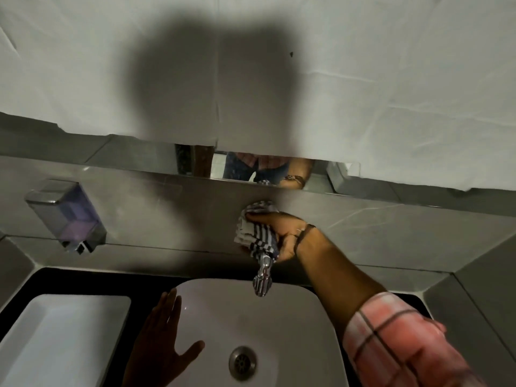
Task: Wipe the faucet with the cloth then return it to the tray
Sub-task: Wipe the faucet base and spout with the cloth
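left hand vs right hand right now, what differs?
The right hand is closed around the striped cloth on the faucet; the left hand is open, flat on the sink rim, holding nothing. The right reaches to the back wall; the left stays near. Both are bare.

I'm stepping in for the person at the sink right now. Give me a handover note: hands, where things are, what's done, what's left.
Right hand: closed on the cloth, pressing it around the upper part of the faucet by the wall.
Left hand: open and empty, resting on the left rim of the sink.
Tray: white, left of the sink, nothing in it.
Done: cloth picked up, wiping is underway.
Left: wipe the bare spout below the cloth, then put the cloth back in the tray.
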Demonstrator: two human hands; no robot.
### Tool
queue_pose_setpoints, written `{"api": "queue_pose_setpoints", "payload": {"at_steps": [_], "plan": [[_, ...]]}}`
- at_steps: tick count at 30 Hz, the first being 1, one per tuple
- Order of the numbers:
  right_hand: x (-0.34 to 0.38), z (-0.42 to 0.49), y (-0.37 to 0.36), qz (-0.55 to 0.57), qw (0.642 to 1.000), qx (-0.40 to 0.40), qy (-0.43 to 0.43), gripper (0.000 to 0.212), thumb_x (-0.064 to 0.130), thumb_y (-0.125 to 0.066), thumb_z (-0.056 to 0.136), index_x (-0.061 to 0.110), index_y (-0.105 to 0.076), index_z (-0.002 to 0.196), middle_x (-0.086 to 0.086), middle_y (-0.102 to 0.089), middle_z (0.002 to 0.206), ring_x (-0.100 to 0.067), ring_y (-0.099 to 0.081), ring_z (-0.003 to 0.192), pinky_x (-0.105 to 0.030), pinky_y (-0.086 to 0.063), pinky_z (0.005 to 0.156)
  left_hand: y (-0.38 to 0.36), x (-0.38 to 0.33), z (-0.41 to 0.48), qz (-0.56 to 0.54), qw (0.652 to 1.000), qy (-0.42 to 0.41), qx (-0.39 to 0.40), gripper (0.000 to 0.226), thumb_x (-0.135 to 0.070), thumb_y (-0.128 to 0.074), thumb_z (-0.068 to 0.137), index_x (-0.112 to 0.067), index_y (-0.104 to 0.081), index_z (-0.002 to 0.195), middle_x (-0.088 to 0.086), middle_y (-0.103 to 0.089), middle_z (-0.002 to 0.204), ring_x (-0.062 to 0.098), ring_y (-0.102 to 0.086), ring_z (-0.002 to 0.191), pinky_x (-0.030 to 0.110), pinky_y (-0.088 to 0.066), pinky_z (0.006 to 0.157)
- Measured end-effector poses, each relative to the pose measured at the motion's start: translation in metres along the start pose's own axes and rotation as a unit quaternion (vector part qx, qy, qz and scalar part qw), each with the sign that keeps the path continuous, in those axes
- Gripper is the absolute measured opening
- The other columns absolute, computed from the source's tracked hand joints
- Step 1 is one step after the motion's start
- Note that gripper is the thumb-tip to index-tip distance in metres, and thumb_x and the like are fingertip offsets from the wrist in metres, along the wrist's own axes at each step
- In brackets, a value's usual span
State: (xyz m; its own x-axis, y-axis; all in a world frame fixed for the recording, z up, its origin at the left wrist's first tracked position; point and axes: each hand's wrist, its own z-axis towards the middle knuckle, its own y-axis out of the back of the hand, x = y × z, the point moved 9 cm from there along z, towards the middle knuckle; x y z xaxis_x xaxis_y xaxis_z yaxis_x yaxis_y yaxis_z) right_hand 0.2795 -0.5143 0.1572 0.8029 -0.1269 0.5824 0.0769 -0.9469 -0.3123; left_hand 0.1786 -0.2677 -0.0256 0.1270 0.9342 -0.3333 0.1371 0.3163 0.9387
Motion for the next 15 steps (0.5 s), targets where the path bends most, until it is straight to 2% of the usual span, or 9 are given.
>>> {"api": "queue_pose_setpoints", "payload": {"at_steps": [2,3,4,5,6,7,9,12,15], "plan": [[0.011,0.003,-0.007,-0.080,0.995,-0.040,0.033,0.014,0.023,-0.076,0.087,0.009,-0.079,0.089,-0.008,-0.079,0.080,-0.020,-0.078,0.081,-0.024,-0.062,0.068,0.000,0.002,0.000,0.007,1.000,-0.002,0.003,0.126,-0.098,-0.031,0.073,-0.012,-0.007,0.162,0.004,0.003,0.174,0.027,0.000,0.160,0.051,-0.019,0.126],[0.020,0.002,-0.006,-0.139,0.985,-0.083,0.064,0.006,0.014,-0.073,0.090,0.009,-0.075,0.087,-0.009,-0.077,0.076,-0.019,-0.075,0.072,-0.020,-0.061,0.059,-0.002,0.000,-0.001,0.010,1.000,-0.005,0.008,0.125,-0.097,-0.031,0.074,-0.011,-0.008,0.162,0.005,0.001,0.174,0.027,-0.001,0.160,0.052,-0.022,0.126],[0.032,-0.002,-0.007,-0.187,0.967,-0.131,0.110,0.007,0.006,-0.071,0.090,0.009,-0.073,0.096,-0.010,-0.076,0.085,-0.020,-0.072,0.078,-0.019,-0.061,0.067,-0.002,-0.001,-0.002,0.013,1.000,-0.008,0.012,0.126,-0.097,-0.029,0.074,-0.010,-0.009,0.162,0.006,0.001,0.174,0.027,-0.001,0.160,0.053,-0.022,0.126],[0.038,-0.004,-0.009,-0.209,0.956,-0.160,0.127,0.022,0.001,-0.070,0.089,0.008,-0.071,0.110,-0.010,-0.075,0.097,-0.022,-0.069,0.091,-0.023,-0.060,0.086,-0.002,-0.002,-0.003,0.015,1.000,-0.010,0.012,0.126,-0.097,-0.027,0.074,-0.009,-0.009,0.162,0.007,0.000,0.174,0.028,-0.001,0.160,0.053,-0.023,0.126],[0.039,-0.008,-0.011,-0.219,0.954,-0.165,0.124,0.031,-0.001,-0.069,0.089,0.006,-0.068,0.119,-0.011,-0.072,0.101,-0.023,-0.065,0.098,-0.029,-0.053,0.101,0.000,-0.004,-0.004,0.016,1.000,-0.012,0.009,0.127,-0.098,-0.025,0.073,-0.008,-0.009,0.161,0.007,0.000,0.174,0.028,-0.001,0.160,0.054,-0.022,0.126],[0.037,-0.011,-0.013,-0.215,0.958,-0.151,0.116,0.028,0.001,-0.069,0.090,0.006,-0.067,0.118,-0.010,-0.069,0.095,-0.025,-0.063,0.095,-0.035,-0.048,0.106,0.002,-0.005,-0.003,0.015,1.000,-0.014,0.008,0.128,-0.099,-0.023,0.072,-0.008,-0.009,0.161,0.008,0.000,0.174,0.028,-0.002,0.160,0.053,-0.022,0.126],[0.020,-0.012,-0.012,-0.152,0.984,-0.090,0.040,0.014,0.014,-0.074,0.088,0.008,-0.070,0.099,-0.010,-0.066,0.086,-0.025,-0.063,0.083,-0.040,-0.048,0.104,0.003,-0.005,-0.002,0.009,1.000,-0.014,0.011,0.131,-0.100,-0.018,0.069,-0.007,-0.008,0.160,0.008,0.001,0.173,0.029,-0.002,0.160,0.052,-0.020,0.127],[0.001,-0.009,-0.010,-0.020,1.000,-0.002,0.014,0.021,0.025,-0.080,0.081,0.010,-0.078,0.095,-0.009,-0.075,0.095,-0.026,-0.071,0.095,-0.042,-0.053,0.104,0.005,-0.005,-0.003,0.000,1.000,-0.012,0.003,0.134,-0.102,-0.014,0.065,-0.008,-0.001,0.160,0.005,0.009,0.172,0.026,0.007,0.159,0.041,-0.001,0.128],[0.009,-0.011,-0.015,-0.064,0.997,-0.032,0.027,0.018,0.021,-0.074,0.088,0.006,-0.077,0.098,-0.011,-0.076,0.090,-0.027,-0.074,0.093,-0.039,-0.060,0.093,0.006,-0.006,-0.005,0.015,1.000,-0.007,-0.008,0.131,-0.100,-0.013,0.067,-0.010,0.006,0.160,0.005,0.015,0.172,0.025,0.013,0.159,0.040,-0.001,0.130]]}}
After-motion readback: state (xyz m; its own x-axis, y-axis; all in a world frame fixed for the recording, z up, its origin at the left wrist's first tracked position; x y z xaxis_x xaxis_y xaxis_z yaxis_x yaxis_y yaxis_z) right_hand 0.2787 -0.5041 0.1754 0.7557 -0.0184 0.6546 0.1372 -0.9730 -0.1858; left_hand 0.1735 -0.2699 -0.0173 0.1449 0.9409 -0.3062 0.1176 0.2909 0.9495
